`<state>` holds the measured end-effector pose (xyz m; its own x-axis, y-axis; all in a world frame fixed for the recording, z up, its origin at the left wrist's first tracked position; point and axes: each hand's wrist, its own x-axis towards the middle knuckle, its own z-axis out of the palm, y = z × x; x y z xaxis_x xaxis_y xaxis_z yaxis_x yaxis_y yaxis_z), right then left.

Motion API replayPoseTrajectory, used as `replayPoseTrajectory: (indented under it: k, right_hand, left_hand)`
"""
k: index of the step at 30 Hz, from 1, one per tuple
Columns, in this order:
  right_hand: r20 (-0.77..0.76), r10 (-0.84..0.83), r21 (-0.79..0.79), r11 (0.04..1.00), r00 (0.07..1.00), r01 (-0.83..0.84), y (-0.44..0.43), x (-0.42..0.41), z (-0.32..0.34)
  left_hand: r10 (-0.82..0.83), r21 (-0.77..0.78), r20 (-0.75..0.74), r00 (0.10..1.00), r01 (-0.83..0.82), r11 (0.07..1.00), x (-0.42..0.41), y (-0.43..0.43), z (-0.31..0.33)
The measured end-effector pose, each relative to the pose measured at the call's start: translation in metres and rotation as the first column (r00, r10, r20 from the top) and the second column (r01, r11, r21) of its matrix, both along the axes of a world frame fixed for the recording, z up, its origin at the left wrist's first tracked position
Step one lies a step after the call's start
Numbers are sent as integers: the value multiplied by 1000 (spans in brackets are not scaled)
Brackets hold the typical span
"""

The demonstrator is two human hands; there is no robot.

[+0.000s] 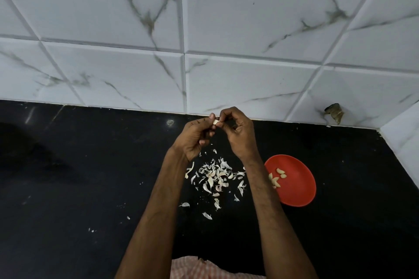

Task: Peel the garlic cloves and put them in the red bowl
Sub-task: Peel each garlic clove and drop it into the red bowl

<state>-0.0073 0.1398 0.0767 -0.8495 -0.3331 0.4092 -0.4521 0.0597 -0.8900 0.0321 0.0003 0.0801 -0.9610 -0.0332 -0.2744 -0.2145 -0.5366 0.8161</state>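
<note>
Pale clove [216, 122] pinched in both grips, left hand [195, 137] and right hand [238, 133], near counter's [90, 165] back edge; slick flesh may squirt into skins [215, 176].

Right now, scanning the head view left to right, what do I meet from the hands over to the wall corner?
left hand → garlic clove pinched between both hands → right hand → red bowl holding peeled cloves → chipped spot on the tiled wall. The peel pile lies below the hands, so it is left out.
</note>
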Motion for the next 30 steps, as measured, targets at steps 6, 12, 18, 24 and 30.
replayPoseTrajectory:
  k: [6, 12, 18, 24, 30]
  right_hand:
    - [-25, 14, 24, 1000, 1000, -13, -2, -1, -2]
    - [-13, -51, 5, 999, 999, 51, 0, -3, 0]
    - [42, -67, -46, 997, 997, 69, 5, -2, 2]
    - [99, -33, -68, 997, 995, 40, 7, -2, 5]
    - [98, 46, -16, 999, 994, -45, 7, -3, 4]
  left_hand:
    - [-8, 49, 19, 1000, 7, 999, 1, 2, 1]
    - [61, -12, -87, 994, -62, 998, 2, 4, 0]
    - [157, -95, -195, 968, -178, 979, 1, 7, 0]
    - [129, -231, -228, 965, -183, 956, 2, 2, -1]
    - [73, -297, -236, 969, -143, 944, 5, -1, 5]
